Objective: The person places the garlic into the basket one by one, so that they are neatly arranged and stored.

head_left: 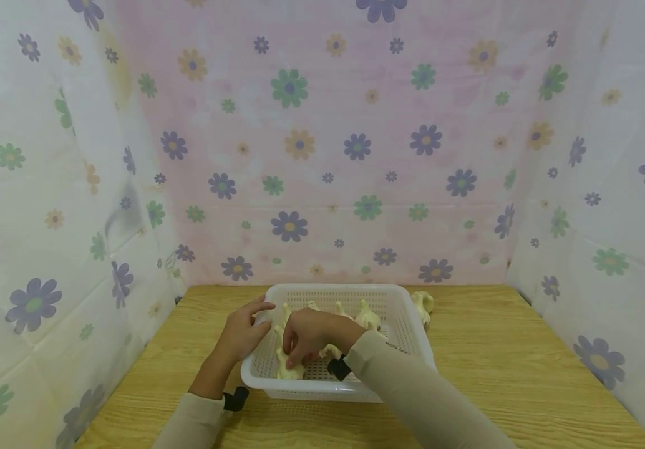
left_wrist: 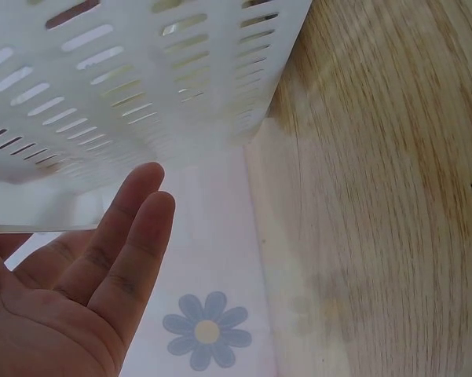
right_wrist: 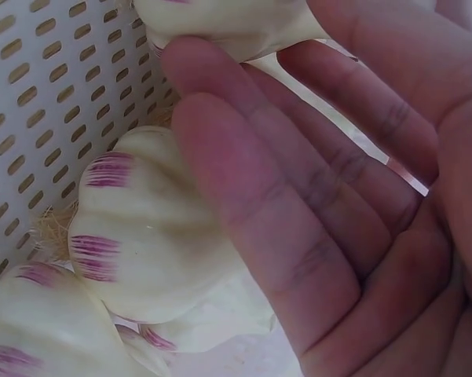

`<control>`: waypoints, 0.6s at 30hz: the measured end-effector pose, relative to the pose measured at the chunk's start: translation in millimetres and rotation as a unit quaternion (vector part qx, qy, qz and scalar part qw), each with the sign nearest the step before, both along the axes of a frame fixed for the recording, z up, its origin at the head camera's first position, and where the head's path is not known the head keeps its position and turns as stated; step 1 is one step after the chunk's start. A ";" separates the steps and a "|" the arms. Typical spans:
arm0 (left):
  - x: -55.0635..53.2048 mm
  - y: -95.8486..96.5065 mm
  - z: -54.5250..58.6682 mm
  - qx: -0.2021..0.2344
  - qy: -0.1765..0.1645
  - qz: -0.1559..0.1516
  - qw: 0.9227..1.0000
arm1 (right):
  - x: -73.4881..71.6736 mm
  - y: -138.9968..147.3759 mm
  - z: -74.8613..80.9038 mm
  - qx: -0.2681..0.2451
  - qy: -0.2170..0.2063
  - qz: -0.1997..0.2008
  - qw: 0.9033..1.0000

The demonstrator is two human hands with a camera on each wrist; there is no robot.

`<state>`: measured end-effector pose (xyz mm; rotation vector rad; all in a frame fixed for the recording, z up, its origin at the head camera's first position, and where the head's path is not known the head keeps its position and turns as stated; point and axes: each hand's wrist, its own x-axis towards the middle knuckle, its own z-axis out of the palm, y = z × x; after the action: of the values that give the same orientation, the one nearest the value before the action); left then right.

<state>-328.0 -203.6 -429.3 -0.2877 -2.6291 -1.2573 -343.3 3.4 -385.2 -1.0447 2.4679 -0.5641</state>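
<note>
A white slotted plastic basket (head_left: 300, 386) holds several cream garlic bulbs with purple streaks, rows of them standing along its left and back sides. My right hand (head_left: 310, 333) reaches down inside, and its fingertips pinch a garlic bulb (head_left: 290, 370) in the front left corner. Close below that hand in the right wrist view, another garlic bulb (right_wrist: 153, 228) leans near the slotted wall, roots toward it. My left hand (head_left: 242, 333) rests on the basket's left rim. Its outer fingers (left_wrist: 133, 251) lie straight along the outside of the wall in the left wrist view.
Outside the basket's right side, more garlic (head_left: 423, 305) lies on the wood-grain table (head_left: 496, 362). A flower-print curtain (head_left: 334, 156) closes off the back and both sides. A black wrist-camera mount (head_left: 236, 399) sits at the left cuff.
</note>
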 end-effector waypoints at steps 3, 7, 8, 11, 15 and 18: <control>0.7 0.5 0.8 -0.003 0.002 0.001 1.000 | -0.3 -0.5 -0.1 -0.002 0.000 -0.001 1.000; 1.0 0.9 1.2 -0.003 0.003 0.001 1.000 | 0.2 -1.1 0.4 -0.006 -0.005 -0.001 1.000; 0.9 0.8 1.1 -0.004 0.003 0.002 1.000 | 0.4 -1.2 0.4 -0.006 -0.006 -0.001 1.000; 0.6 0.5 0.7 -0.006 0.003 0.001 1.000 | 0.7 -1.4 0.5 -0.006 -0.010 0.000 1.000; 0.5 0.1 0.5 -0.007 0.002 -0.001 1.000 | 0.9 -1.4 0.2 -0.005 -0.010 0.008 1.000; 0.5 0.0 0.5 -0.006 0.001 -0.001 1.000 | 1.6 -1.2 0.8 -0.003 -0.008 0.013 1.000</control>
<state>-327.5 -203.6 -428.7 -0.2943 -2.6377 -1.2412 -341.7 2.2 -384.4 -1.0688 2.4378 -0.5691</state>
